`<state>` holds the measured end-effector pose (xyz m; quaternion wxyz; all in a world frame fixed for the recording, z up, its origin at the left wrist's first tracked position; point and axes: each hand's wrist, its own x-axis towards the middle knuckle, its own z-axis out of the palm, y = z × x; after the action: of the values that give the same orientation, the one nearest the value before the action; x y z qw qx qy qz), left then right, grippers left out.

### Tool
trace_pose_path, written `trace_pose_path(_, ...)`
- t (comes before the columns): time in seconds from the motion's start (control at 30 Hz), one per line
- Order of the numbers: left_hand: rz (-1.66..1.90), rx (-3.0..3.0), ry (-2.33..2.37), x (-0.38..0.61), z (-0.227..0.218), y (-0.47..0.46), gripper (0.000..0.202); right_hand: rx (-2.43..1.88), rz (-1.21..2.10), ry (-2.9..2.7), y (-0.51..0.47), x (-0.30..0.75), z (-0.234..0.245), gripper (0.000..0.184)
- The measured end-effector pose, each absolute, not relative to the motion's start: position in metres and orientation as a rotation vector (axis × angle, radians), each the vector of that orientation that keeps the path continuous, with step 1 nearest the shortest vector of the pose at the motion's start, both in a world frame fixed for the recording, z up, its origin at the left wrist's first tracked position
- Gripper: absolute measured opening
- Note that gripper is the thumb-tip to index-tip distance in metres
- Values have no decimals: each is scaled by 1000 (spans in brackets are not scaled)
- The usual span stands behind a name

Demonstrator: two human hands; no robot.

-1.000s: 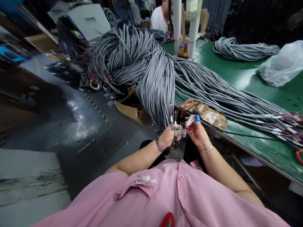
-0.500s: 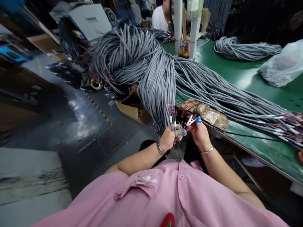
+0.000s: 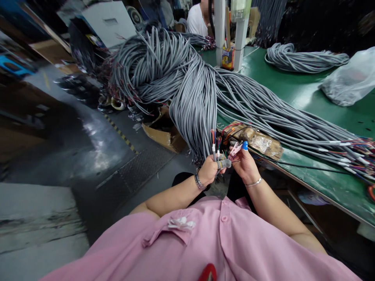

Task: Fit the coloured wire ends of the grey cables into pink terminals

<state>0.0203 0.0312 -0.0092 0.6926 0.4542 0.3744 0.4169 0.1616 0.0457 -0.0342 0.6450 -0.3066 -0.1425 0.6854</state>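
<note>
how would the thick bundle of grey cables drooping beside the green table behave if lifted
The thick bundle of grey cables would probably sag, since its strands curve and droop. It is likely heavy, given how many strands are packed together. Their smooth, shiny surfaces may let some slide loose.

Cannot count grey cables (image 3: 214, 157) in left hand (image 3: 209, 168), partly hidden by fingers. Cannot make out contact between pink clip (image 3: 235, 149) in right hand (image 3: 246, 168) and fine coloured wires (image 3: 225, 153): too small. Lose plastic bag (image 3: 348, 80) at right edge, co-worker (image 3: 197, 20) at top, red object (image 3: 208, 272) at bottom. Cannot read yellow packet (image 3: 227, 58). See blue object (image 3: 14, 66) only blurred.
</note>
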Motion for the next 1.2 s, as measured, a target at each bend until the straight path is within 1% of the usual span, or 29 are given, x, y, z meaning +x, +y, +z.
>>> trace_pose_path(0.2, 982, 1011, 829, 16, -7, 25, 32, -639, 1671, -329, 41, 170, -36, 43)
trace_pose_path(0.37, 1046, 996, 860, 16, -7, 17, 33, -663, 1656, -362, 38, 174, -33, 30)
trace_pose_path(0.57, 1114, 945, 868, 21, -7, 20, 35, -690, 1660, -395, 39, 171, -31, 36)
trace_pose_path(0.77, 1133, 940, 859, 27, -7, 23, 32, -657, 1628, -310, 43, 166, -33, 26)
trace_pose_path(1.07, 1120, 952, 833, 29, -8, 23, 31, -648, 1584, -292, 44, 161, -33, 23)
trace_pose_path(1.2, 1127, 955, 825, 29, -5, 22, 34, -646, 1584, -294, 44, 162, -34, 23)
